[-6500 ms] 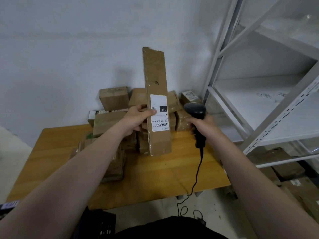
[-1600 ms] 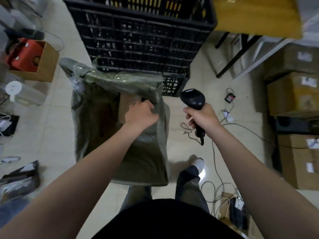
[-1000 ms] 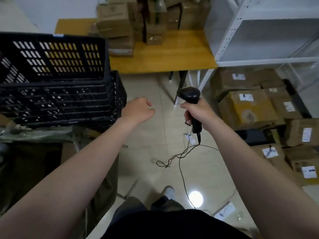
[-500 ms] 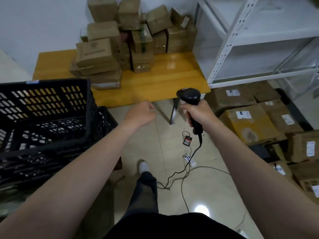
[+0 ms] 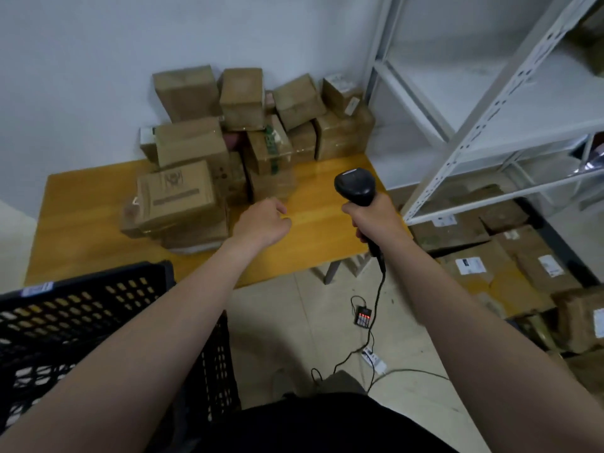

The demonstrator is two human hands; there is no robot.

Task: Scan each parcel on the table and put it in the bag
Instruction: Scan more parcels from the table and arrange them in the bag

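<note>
Brown cardboard parcels (image 5: 235, 148) are heaped on the wooden counter (image 5: 85, 223), just beyond the left hand (image 5: 263, 223) and back against the wall. One parcel with a printed top (image 5: 176, 204) lies on the stack just left of that hand. The left hand hovers over the counter with its fingers loosely curled and holds nothing. The right hand (image 5: 372, 220), near the left one and over the counter's right edge, is wrapped round the grip of a black scanner (image 5: 356, 191), whose head stands upright above the fist. The scanner's cable (image 5: 376, 308) hangs from below the right hand to the tiled floor. A black crate (image 5: 81, 315) sits beneath the left forearm. Right of the right hand stands a white shelf rack (image 5: 474, 125), with more boxes (image 5: 474, 266) on the floor under it.
</note>
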